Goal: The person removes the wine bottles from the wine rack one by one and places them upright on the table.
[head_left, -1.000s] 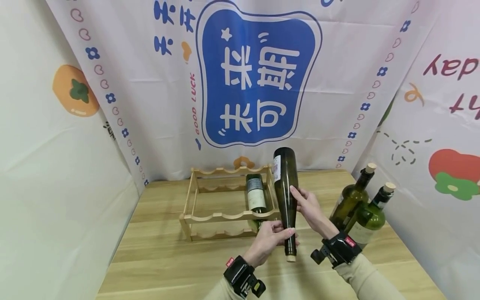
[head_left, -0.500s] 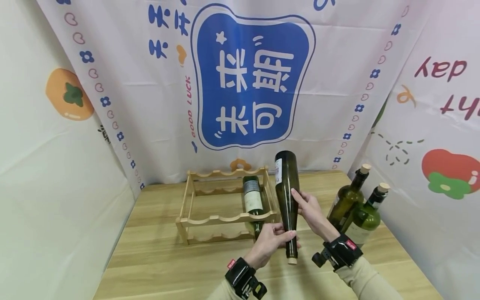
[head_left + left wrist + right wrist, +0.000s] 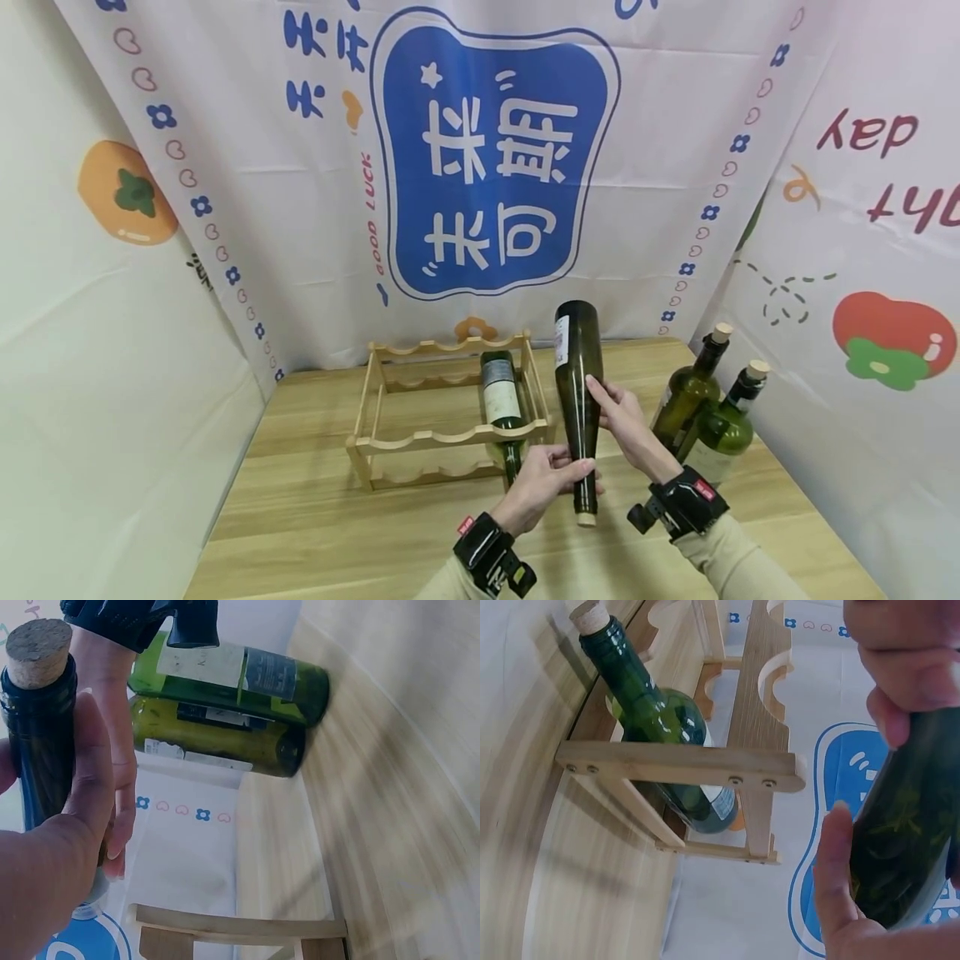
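Outside my right hand [image 3: 626, 423], two standing bottles [image 3: 701, 402] are blocking the way; left of the rack [image 3: 478, 434] I am having free table [image 3: 300, 450].

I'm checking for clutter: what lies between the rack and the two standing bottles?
In the head view, the held bottle and the right hand appear between them.

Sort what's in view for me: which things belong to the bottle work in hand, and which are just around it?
Likely part of the job: dark bottle, held in left grip and right grip; wooden rack; green bottle resting in it; perhaps the two standing corked bottles.

Just there: printed cloth backdrop; black wrist devices; table underneath.
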Demonstrator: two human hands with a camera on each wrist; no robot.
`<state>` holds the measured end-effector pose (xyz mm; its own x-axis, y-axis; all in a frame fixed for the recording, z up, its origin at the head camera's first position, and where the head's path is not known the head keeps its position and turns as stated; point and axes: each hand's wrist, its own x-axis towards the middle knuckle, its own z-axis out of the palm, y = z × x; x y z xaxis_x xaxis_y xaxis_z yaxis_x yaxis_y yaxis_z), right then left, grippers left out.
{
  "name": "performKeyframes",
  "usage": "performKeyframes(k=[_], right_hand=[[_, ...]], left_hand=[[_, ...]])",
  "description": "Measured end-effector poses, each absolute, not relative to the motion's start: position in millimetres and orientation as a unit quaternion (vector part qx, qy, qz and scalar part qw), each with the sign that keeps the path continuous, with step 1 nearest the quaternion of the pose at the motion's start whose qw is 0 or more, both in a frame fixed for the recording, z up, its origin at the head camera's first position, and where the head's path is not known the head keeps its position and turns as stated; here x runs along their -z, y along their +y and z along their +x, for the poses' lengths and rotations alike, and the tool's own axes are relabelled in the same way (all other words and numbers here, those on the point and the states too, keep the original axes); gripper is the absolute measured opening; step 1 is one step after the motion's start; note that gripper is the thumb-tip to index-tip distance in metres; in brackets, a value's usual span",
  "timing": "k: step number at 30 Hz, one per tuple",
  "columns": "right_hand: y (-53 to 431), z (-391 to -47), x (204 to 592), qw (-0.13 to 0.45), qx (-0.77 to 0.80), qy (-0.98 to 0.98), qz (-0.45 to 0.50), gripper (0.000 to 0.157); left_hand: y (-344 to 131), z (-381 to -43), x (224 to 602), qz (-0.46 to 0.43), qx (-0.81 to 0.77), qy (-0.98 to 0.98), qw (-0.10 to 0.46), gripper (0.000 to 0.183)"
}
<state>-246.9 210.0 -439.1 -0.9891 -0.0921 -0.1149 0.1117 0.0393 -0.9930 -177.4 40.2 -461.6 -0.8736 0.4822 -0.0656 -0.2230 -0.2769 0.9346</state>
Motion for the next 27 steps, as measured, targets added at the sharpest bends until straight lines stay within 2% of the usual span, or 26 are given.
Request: performKeyframes(k=[6,8,11,12,15,17,19,22,27], right_hand=[[219,-245,435,0.027,0.609,0.793,-0.012,0.062],[223,-242,436,-0.013,0.56,0.827,-0.042,0.06],[229,-234,442,-0.119,0.452,0.877,-0.11,0.045],[231,-231,444,-0.156,0.409,0.888,-0.139,0.045],[233,-223,451,-0.26,0.271,0.902,-0.214,0.069],[234,-220,454,-0.301,0.209,0.893,-0.262,0.081],[233,-219,457,-0.33,0.173,0.879,-0.299,0.087],[233,-220,459,-0.366,0.139,0.859,-0.329,0.088],[235,-224,458,-0.41,0.113,0.829,-0.363,0.076]], left_hand=[[47,-179,460,0.122,-0.809,0.531,0.219,0.038],[48,-180,460,0.124,-0.815,0.522,0.22,0.037],[49,-180,460,0.128,-0.818,0.514,0.225,0.036],[49,-181,460,0.129,-0.818,0.512,0.228,0.036],[49,-183,460,0.135,-0.816,0.511,0.233,0.039],[49,-185,459,0.14,-0.814,0.512,0.235,0.043],[49,-187,457,0.146,-0.811,0.514,0.237,0.046],[50,-189,453,0.153,-0.807,0.518,0.24,0.047],[51,-191,445,0.149,-0.804,0.519,0.248,0.042]])
